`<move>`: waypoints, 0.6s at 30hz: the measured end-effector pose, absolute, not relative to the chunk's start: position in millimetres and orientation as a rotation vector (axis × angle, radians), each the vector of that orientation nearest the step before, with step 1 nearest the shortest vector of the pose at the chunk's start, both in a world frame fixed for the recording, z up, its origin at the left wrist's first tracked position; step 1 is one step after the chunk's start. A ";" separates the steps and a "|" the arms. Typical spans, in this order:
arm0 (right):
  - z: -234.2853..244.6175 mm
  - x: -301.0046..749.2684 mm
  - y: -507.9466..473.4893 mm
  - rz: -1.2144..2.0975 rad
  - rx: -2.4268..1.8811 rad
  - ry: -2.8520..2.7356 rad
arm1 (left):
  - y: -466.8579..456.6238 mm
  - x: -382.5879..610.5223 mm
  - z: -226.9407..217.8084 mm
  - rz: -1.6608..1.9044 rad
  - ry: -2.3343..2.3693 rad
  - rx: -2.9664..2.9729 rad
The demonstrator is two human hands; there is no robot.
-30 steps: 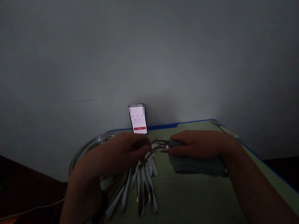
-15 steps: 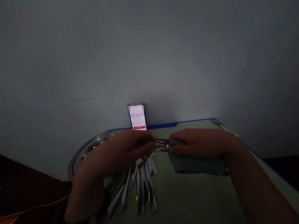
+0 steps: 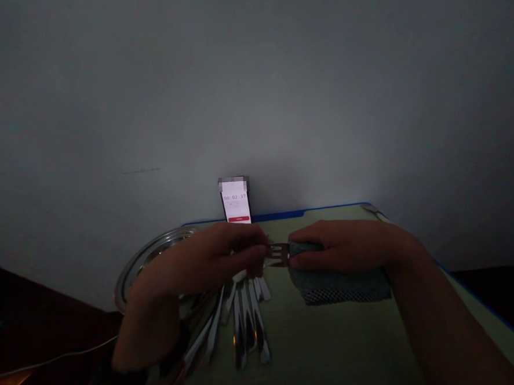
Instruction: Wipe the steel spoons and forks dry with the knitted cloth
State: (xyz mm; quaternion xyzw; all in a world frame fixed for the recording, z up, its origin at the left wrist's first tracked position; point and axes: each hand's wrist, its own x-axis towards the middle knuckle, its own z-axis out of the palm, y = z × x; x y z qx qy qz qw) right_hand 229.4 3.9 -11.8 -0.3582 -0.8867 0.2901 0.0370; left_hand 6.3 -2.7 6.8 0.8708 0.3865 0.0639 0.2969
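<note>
One metal fork [image 3: 284, 253]: your right fingers [image 3: 305, 261] grip it through textured cloth [image 3: 345, 283]; left fingers [image 3: 253, 255]: hold unclear; cutlery [image 3: 248, 324] fanned nearby.

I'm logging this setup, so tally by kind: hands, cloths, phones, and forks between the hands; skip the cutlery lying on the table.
Hands: 2 (left hand, right hand)
Cloth: 1
Phone: 1
Fork between the hands: 1
Total: 5
</note>
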 end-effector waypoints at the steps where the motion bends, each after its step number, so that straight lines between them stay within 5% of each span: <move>1: -11.6 229.8 4.1 0.903 -1.072 -2.721 | -2.8 5.8 7.3 0.167 1.019 2.314; 18: -10.9 231.9 5.4 0.921 -1.000 -2.736 | -1.0 4.6 5.0 0.169 0.812 2.221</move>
